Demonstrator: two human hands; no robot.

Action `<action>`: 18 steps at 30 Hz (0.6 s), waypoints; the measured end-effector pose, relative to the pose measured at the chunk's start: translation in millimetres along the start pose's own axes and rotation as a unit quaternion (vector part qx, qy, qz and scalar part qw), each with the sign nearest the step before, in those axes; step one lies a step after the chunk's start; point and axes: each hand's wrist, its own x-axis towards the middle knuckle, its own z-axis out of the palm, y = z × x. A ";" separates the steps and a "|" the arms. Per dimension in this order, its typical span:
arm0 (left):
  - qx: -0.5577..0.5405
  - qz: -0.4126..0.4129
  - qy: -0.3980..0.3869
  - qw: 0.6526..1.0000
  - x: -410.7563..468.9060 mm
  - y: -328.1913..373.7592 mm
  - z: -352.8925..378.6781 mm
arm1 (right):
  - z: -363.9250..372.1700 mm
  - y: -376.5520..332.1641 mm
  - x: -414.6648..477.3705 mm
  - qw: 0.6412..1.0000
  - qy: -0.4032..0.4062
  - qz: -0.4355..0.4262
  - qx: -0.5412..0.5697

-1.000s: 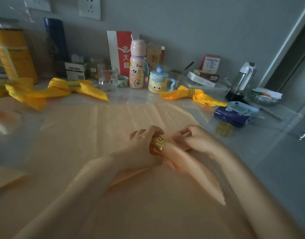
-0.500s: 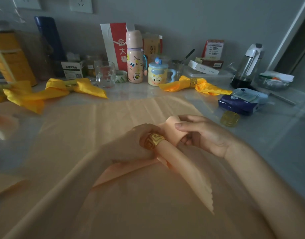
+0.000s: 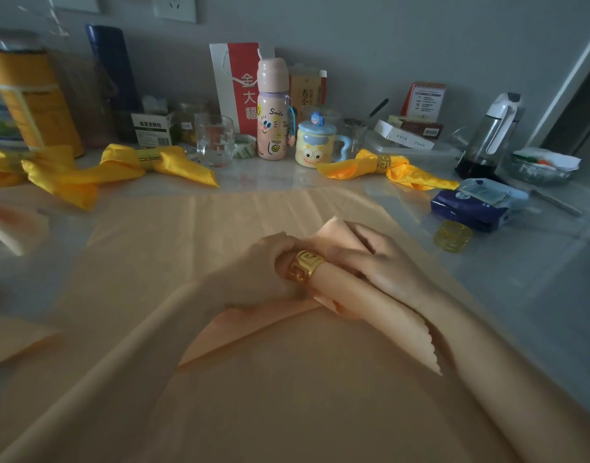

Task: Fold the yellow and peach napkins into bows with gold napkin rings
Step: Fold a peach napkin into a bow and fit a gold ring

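Note:
A folded peach napkin (image 3: pixel 380 312) lies in the middle of a peach cloth (image 3: pixel 287 406), threaded through a gold napkin ring (image 3: pixel 302 269). My left hand (image 3: pixel 253 272) grips the napkin and the ring's left side. My right hand (image 3: pixel 377 262) pinches the napkin loop sticking out behind the ring. Two napkin tails fan out toward me. Finished yellow bows with gold rings lie at the back left (image 3: pixel 133 168) and back right (image 3: pixel 383 168). A spare gold ring (image 3: pixel 453 236) stands to the right.
Along the wall stand a pink bottle (image 3: pixel 272 111), a yellow mug (image 3: pixel 315 142), a glass (image 3: pixel 214 140), a yellow canister (image 3: pixel 33 101), boxes and a water jug (image 3: pixel 490 135). A blue tissue pack (image 3: pixel 470 205) lies at the right. Peach napkin pieces (image 3: pixel 13 335) lie at the left.
My right hand has pulled the napkin end up through the ring into a loop behind it. The left hand has stayed on the ring. The camera has tilted slightly.

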 end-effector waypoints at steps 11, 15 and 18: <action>0.010 -0.034 0.059 0.998 0.4 5.8 5.4 | -1.4 7.1 8.5 0.997 0.060 0.033 -0.022; -0.026 -0.044 0.051 0.997 0.6 4.6 7.1 | -5.5 10.0 11.2 0.993 0.056 0.051 -0.091; -0.020 -0.055 0.037 0.998 0.0 3.7 6.6 | -12.5 4.5 6.1 0.972 0.122 -0.032 -0.199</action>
